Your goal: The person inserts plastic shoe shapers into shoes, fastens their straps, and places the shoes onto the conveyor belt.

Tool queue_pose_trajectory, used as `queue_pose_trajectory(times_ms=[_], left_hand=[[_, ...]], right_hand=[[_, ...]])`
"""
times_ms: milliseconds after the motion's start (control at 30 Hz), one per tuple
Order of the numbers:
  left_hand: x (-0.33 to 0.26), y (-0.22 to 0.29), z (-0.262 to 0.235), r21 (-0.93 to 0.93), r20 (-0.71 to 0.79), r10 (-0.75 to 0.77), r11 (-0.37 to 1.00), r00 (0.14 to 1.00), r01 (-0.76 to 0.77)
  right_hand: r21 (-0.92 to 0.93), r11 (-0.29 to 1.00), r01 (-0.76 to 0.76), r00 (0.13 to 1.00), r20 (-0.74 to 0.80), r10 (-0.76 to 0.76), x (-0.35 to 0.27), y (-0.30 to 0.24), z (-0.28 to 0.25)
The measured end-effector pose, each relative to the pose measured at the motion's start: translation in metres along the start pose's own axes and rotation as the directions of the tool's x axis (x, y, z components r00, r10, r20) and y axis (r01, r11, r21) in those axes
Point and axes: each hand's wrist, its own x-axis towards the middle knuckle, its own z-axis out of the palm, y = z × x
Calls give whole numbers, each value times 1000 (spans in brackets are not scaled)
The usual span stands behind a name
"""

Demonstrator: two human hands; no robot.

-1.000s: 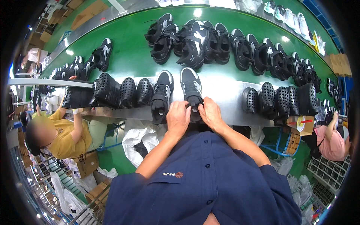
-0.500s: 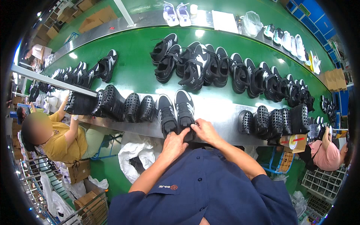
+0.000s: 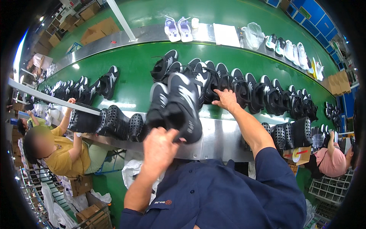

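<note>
My left hand (image 3: 160, 147) grips a pair of black-and-white sneakers (image 3: 182, 108) at their heels, holding them tilted above the steel ledge (image 3: 223, 133), toes pointing away from me. My right hand (image 3: 227, 100) reaches out over the green belt (image 3: 135, 72), thumb and forefinger apart, beside the opening of a black sneaker (image 3: 211, 86). Whether those fingertips touch it I cannot tell. More sneakers of the same kind (image 3: 249, 89) stand in a row along the belt, right of that hand. The held pair hides part of the nearest ones.
Black perforated shoe lasts (image 3: 117, 122) stand left on the ledge, with more lasts (image 3: 302, 131) at the right. A white post (image 3: 53, 97) crosses the left side. A person in yellow (image 3: 63, 154) and a person in pink (image 3: 330, 160) sit at either side. Pale sneakers (image 3: 179, 28) rest on the far shelf.
My left hand has raised the pair of sneakers off the ledge. My right hand has left that pair and moved forward to the sneakers on the belt.
</note>
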Motion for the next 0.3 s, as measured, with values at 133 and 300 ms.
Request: queue_pose_trajectory(times_ms=[133,300], left_hand=[[60,-68,-10,179,-33,-92,979,995,96],[125,-181,1,407,80,-234,895,969,183]], right_hand=[[-142,990,9,996,-90,-22,14,-6,6],[-67,994,-88,994,-65,84,26,17,-3]])
